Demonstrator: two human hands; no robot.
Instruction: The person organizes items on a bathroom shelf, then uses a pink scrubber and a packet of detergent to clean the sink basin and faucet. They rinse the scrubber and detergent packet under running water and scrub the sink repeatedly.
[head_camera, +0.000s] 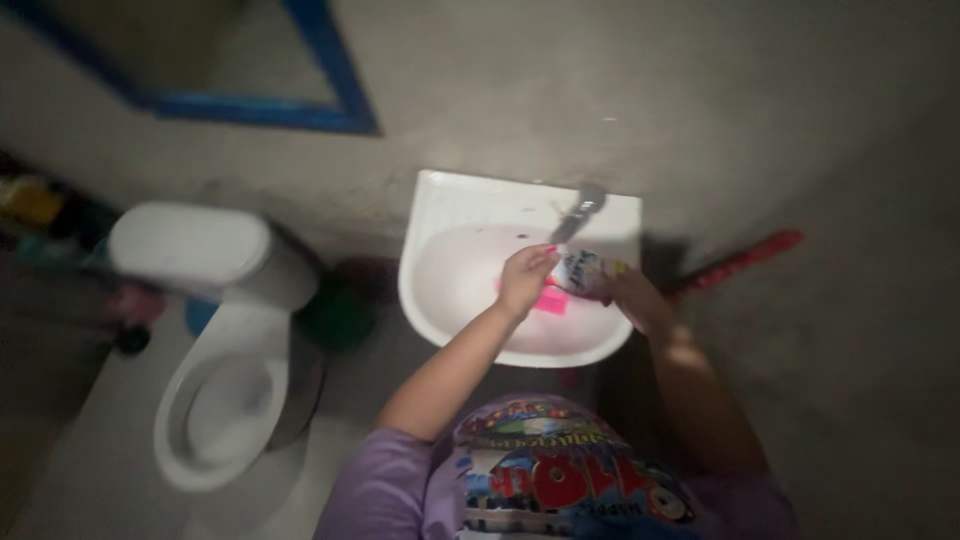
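Over the white sink (440, 300), a small printed packet (583, 272) is pinched by the left hand (525, 280) and cradled by the right hand (635, 298); a pink sponge (550, 301) lies beneath.

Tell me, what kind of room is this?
It looks like a small bathroom. A white sink with a metal tap hangs on the grey wall, and a white toilet stands beside it. The person's hands hold a small packet over the sink.
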